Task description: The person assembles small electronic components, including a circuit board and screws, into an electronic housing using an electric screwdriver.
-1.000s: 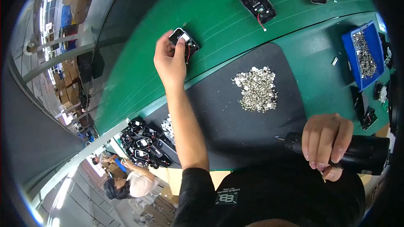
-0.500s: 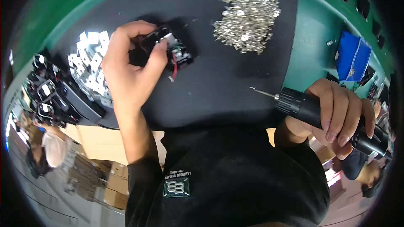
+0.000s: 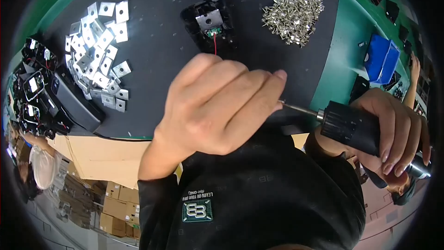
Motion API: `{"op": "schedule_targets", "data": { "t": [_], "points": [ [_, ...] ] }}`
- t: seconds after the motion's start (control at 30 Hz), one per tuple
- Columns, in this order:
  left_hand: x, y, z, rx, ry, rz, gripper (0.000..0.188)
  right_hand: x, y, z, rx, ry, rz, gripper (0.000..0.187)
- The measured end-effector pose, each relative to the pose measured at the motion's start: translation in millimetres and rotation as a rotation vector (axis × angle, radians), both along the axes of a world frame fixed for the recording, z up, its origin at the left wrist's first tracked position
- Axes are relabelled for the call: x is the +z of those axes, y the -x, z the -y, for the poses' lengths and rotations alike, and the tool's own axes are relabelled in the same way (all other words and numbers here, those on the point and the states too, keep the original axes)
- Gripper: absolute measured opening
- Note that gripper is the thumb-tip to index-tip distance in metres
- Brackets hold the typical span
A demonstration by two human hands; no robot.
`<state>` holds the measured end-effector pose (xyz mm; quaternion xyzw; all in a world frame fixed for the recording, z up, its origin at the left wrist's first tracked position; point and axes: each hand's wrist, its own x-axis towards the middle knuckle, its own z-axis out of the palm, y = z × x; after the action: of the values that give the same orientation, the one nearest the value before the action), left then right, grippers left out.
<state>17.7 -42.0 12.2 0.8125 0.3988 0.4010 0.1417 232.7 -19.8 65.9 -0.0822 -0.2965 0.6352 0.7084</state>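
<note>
Black mat (image 3: pixel 152 65): left hand (image 3: pixel 217 106) curled, fingertips at bit; right hand (image 3: pixel 393 129) clenched round screwdriver (image 3: pixel 351 127).

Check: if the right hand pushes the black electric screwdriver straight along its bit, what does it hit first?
Likely the left hand: the bit of the black electric screwdriver, held in the right hand, points at its fingertips and appears to touch them, though depth is unclear.
</note>
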Motion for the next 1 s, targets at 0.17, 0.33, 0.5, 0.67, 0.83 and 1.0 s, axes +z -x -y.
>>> {"op": "schedule_targets", "data": {
  "t": [0.17,0.33,0.5,0.67,0.83,1.0],
  "points": [
    [-8.6,-10.8,6.2,-0.107,0.084,0.2,0.026,-0.1,2.4,7.3,-0.058,-0.077,-0.037,0.03],
    [-5.4,-9.3,8.2,-0.11,0.174,0.271,0.027,3.9,-0.9,3.8,-0.026,-0.094,-0.066,0.028],
    [-7.7,-8.5,13.3,-0.083,0.242,0.53,0.026,11.7,14.9,1.1,-0.13,-0.107,-0.197,0.025],
    [-10.7,1.7,18.0,-0.079,0.26,0.606,0.026,8.8,-41.0,22.4,-0.095,-0.177,-0.453,0.022],
    [-4.4,5.1,15.0,-0.063,0.235,0.411,0.029,7.3,7.1,4.8,-0.047,-0.09,-0.295,0.022],
    [3.5,24.8,-0.2,-0.017,0.168,0.225,0.052,3.1,10.4,0.7,0.069,-0.099,-0.1,0.027]
  ]
}}
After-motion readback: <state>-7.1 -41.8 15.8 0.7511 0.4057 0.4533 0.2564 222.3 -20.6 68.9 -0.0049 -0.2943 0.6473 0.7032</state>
